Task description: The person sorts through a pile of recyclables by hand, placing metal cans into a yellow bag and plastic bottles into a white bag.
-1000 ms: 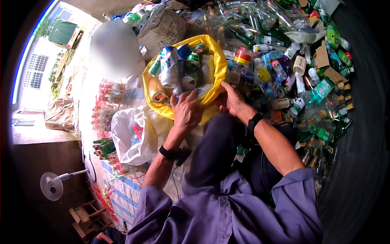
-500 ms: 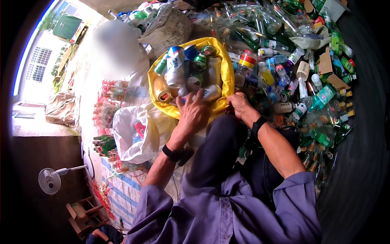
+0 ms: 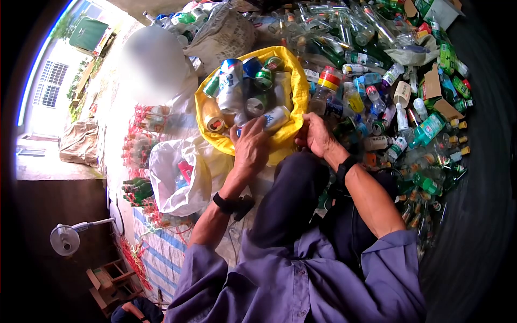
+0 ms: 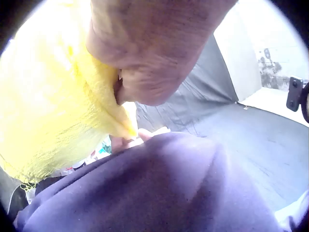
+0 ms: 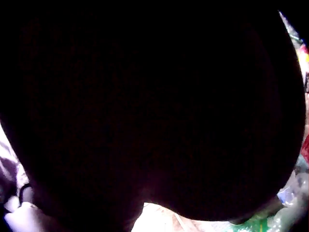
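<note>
A yellow woven bag (image 3: pixel 300 89) stands with its mouth wide and its rim rolled outward. Drink cans fill it, among them a tall blue-and-white can (image 3: pixel 230 89) and a gold can (image 3: pixel 212 114). My left hand (image 3: pixel 252 144) grips the near rim, fingers over it beside a silver can (image 3: pixel 277 119). In the left wrist view, yellow cloth (image 4: pixel 63 96) bunches against the heel of that hand (image 4: pixel 145 43). My right hand (image 3: pixel 319 135) pinches the rim at the bag's near right, thumb and fingers drawn together. A dark shape blocks nearly all of the right wrist view.
A heap of glass and plastic bottles (image 3: pixel 371 97) spreads to the right, with a torn cardboard box (image 3: pixel 440 97). Left of the yellow bag stands a white bag (image 3: pixel 161 167) beside netted bottles (image 3: pixel 141 153). My knee (image 3: pixel 293 183) is just below the bag. A fan (image 3: pixel 64 239) stands lower left.
My right hand has gone from loose fingers beside the rim to a pinch on it. The silver can near my left fingers shows more fully, and the rim's right side has shifted slightly.
</note>
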### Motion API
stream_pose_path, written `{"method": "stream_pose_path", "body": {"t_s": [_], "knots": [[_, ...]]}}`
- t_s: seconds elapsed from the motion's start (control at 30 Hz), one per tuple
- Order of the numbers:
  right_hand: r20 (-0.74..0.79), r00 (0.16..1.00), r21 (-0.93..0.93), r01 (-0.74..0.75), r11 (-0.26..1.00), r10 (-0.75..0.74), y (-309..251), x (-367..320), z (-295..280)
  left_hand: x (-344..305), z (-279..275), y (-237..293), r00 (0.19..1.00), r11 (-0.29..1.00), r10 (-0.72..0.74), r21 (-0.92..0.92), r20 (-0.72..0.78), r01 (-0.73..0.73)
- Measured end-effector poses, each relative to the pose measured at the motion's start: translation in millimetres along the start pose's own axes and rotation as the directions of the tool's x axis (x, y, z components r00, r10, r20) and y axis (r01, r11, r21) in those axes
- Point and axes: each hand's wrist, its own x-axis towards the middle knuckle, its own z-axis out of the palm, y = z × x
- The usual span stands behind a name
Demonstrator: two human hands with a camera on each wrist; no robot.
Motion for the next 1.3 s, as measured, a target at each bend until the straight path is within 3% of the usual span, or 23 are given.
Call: {"method": "stream_pose_path", "body": {"t_s": [0.07,0.13,0.2,0.27,0.33,0.4,0.5,0.57,0.67,0.73,0.8,0.83,0.87,0.97,1.1,1.13,1.17,1.2,1.23,1.27,1.3], "knots": [[0.027,1.000,0.011,-0.003,1.000,0.002,5,4,-5,1,3,-6,0.998,0.998,-0.044,-0.035,-0.035,0.043],[0.022,1.000,0.148,0.004,0.989,-0.008,9,3,-3,0,4,-7,0.998,0.998,-0.052,-0.048,-0.024,0.051],[-0.018,1.000,0.133,0.011,0.991,-0.009,11,0,1,-1,4,-5,0.992,0.999,0.021,-0.039,-0.123,-0.026],[-0.056,0.998,0.112,0.022,0.993,-0.015,7,-4,9,-3,-3,6,0.992,0.998,0.051,-0.018,-0.114,-0.054],[-0.066,0.993,0.030,0.100,0.995,-0.097,9,-9,14,-3,-11,16,0.992,0.997,0.076,0.004,-0.101,-0.076],[-0.079,0.993,0.007,0.087,0.996,-0.086,8,-7,14,-3,-13,20,0.954,0.962,0.269,0.083,-0.131,-0.260],[-0.135,0.985,-0.145,0.083,0.986,-0.103,8,-2,9,-2,-6,19,0.954,0.961,0.274,0.067,-0.124,-0.268],[-0.180,0.965,-0.364,0.113,0.925,-0.188,8,-1,9,2,-3,19,0.949,0.957,0.287,0.084,-0.130,-0.278],[-0.178,0.966,-0.357,0.115,0.927,-0.188,4,-12,20,10,6,12,0.948,0.967,0.255,0.022,-0.193,-0.255],[-0.187,0.968,-0.316,0.101,0.943,-0.167,2,-16,21,14,13,9,0.963,0.988,0.131,-0.045,-0.236,-0.146],[-0.193,0.970,-0.275,0.089,0.957,-0.145,3,-13,21,15,15,7,0.956,0.986,0.131,-0.063,-0.261,-0.152],[-0.295,0.938,-0.271,0.100,0.957,-0.181,9,-4,16,16,15,8,0.964,0.989,0.069,-0.106,-0.256,-0.099],[-0.394,0.894,-0.269,0.110,0.957,-0.213,14,6,11,16,14,9,0.969,0.988,0.007,-0.147,-0.248,-0.045],[-0.276,0.925,-0.266,0.186,0.946,-0.260,29,37,-26,16,16,4,0.977,0.972,-0.089,-0.232,-0.195,0.043],[-0.384,0.878,-0.302,0.173,0.937,-0.286,34,40,-31,19,12,-2,0.966,0.912,-0.256,-0.341,-0.035,0.229],[-0.468,0.817,-0.504,0.066,0.861,-0.336,38,49,-37,20,9,-1,0.947,0.866,-0.317,-0.392,0.049,0.310],[-0.528,0.747,-0.665,-0.069,0.743,-0.403,43,56,-42,20,7,1,0.950,0.873,-0.309,-0.385,0.035,0.298],[-0.529,0.747,-0.664,-0.070,0.744,-0.402,44,51,-41,21,6,2,0.950,0.873,-0.309,-0.385,0.037,0.299],[-0.327,0.773,-0.742,0.147,0.654,-0.544,43,41,-35,22,5,2,0.946,0.867,-0.319,-0.388,0.053,0.313],[-0.108,0.743,-0.766,0.361,0.532,-0.660,40,33,-29,22,3,3,0.942,0.860,-0.328,-0.391,0.068,0.327],[-0.108,0.744,-0.766,0.361,0.533,-0.659,36,32,-23,23,2,3,0.942,0.860,-0.329,-0.391,0.068,0.329]]}}
